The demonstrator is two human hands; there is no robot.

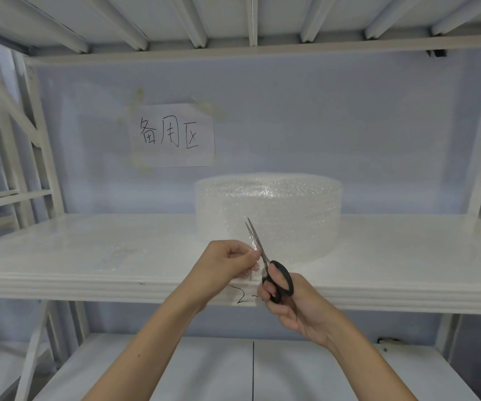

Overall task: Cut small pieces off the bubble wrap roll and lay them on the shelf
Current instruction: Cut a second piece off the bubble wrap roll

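The bubble wrap roll (268, 215) is sitting mid-shelf (88, 256), behind the scissors (271, 270) at its front edge, below the paper sign (172, 135).

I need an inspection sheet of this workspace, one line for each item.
Surface: white shelf, a faint clear piece lying left.
Job's things: bubble wrap roll standing on the shelf; black-handled scissors, blades slightly apart, at a loose flap.
Clutter: nothing seen.
Grippers: left hand pinches the flap; right hand holds the scissors.
Cables: nothing seen.
Surroundings: handwritten paper sign taped on the back wall; lower shelf beneath.
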